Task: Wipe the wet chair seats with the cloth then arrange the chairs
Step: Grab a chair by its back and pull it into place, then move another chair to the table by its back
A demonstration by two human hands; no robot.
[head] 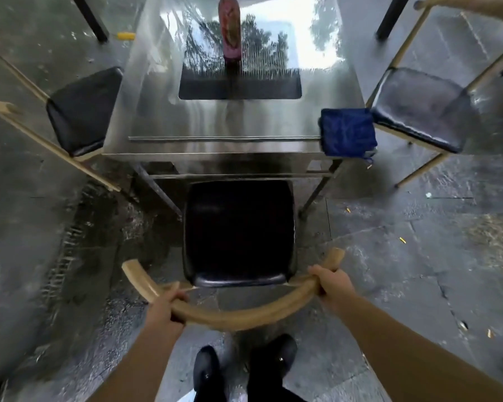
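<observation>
Nearest the camera: two black shoes (244, 364) are standing on wet stone paving (404, 256), toes pointing toward the table.

Both hands are gripping the curved wooden backrest (233, 314) of the near chair. The left hand (166, 307) is wrapping its fingers over the rail left of centre, fingers fully curled round the wood. The right hand (331, 282) is clasping the rail toward its right end, thumb on top, fingers curled under and round it.

The near chair's black seat (238, 230) is sitting just ahead of the backrest, its front edge reaching under the near edge of the metal table (215, 123). The seat surface is looking dark and glossy; wet or dry cannot be told.

The blue cloth (347, 132) is lying folded on the near right corner of the table, overhanging the right edge, in neither hand.

To the left, a second chair with a black seat (83, 111) is standing against the table's left side, its wooden frame angling outward. To the right, a third chair seat (421, 108) is standing just beside the cloth's corner, showing pale sheen along its near edge.

Farther back, a dark rectangular recess (240, 85) is set in the tabletop, and a reddish bottle (230, 27) is standing upright behind it. The tabletop is reflecting sky and trees.
</observation>
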